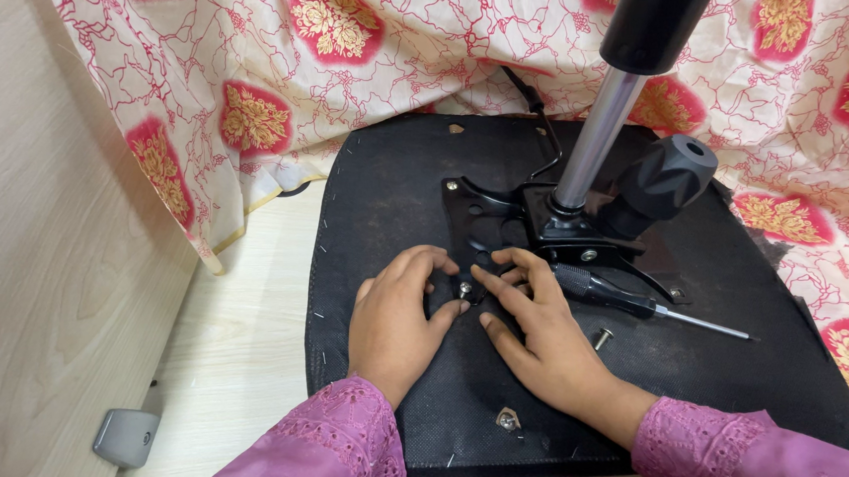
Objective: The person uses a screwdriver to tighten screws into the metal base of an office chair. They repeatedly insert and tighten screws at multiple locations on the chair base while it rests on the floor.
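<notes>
Bolt point(465, 288) pinched by left hand point(395, 320) and right hand point(540, 330) fingertips, screwdriver point(638, 303) beside, gas cylinder point(601, 127) behind

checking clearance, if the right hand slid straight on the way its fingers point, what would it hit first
The right hand points up and left at the bolt in the black bracket. It would likely meet that bolt first, then the left hand's fingertips just beyond it, though depth is hard to judge.

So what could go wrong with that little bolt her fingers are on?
The small silver bolt sits pinched between the left hand and right hand at the black metal bracket; it might slip and roll off the black fabric seat base. A loose silver screw lies unguarded beside the black-handled screwdriver and could be knocked away.
</notes>
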